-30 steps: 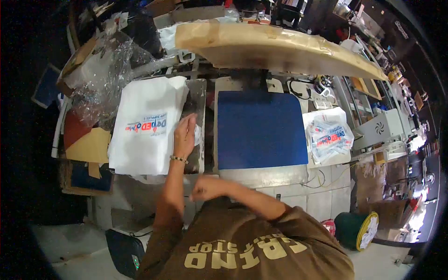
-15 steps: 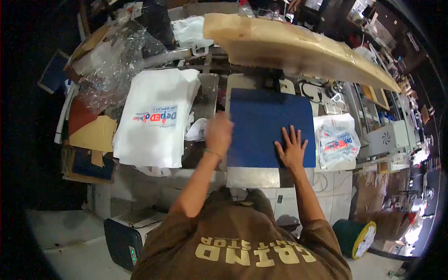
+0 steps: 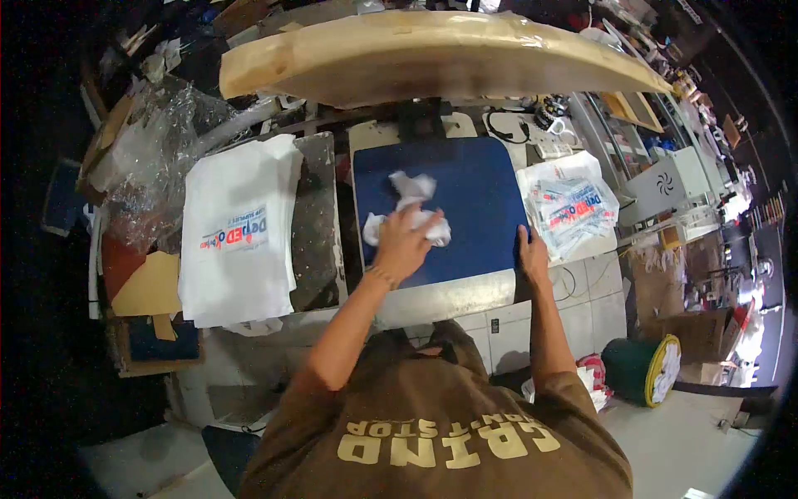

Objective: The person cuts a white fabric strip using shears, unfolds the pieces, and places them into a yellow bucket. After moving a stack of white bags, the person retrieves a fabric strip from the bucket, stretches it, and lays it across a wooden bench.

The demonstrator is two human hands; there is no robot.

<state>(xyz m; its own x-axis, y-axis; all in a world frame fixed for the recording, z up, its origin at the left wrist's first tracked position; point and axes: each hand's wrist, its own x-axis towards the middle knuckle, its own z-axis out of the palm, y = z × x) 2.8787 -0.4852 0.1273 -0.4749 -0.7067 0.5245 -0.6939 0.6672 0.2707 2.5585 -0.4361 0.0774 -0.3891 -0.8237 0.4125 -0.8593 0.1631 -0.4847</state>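
Observation:
A flat dark blue panel [image 3: 470, 191] lies on a pale metal plate [image 3: 465, 293] in front of me. My left hand [image 3: 402, 246] presses a crumpled white rag [image 3: 414, 190] onto the panel's left half, its fingers closed over the cloth. At the panel's right edge is my right hand [image 3: 534, 252], thumb and fingers around the border; its underside is hidden. To the left, a stack of white printed bags [image 3: 229, 195] rests on a dark board [image 3: 318, 220]. More printed bags in clear wrap [image 3: 569, 204] lie close to the right of the panel.
A long curved tan padded piece [image 3: 432, 54] spans the far side above the work surface. Crumpled clear plastic [image 3: 158, 150] and cardboard [image 3: 150, 283] crowd the left. A grey box with a fan grille [image 3: 665, 185] stands right. A green spool [image 3: 632, 370] sits on the floor.
My left hand has picked up the white rag from the dark board and brought it right, onto the blue panel. My right hand has shifted from lying spread on the panel to its right edge.

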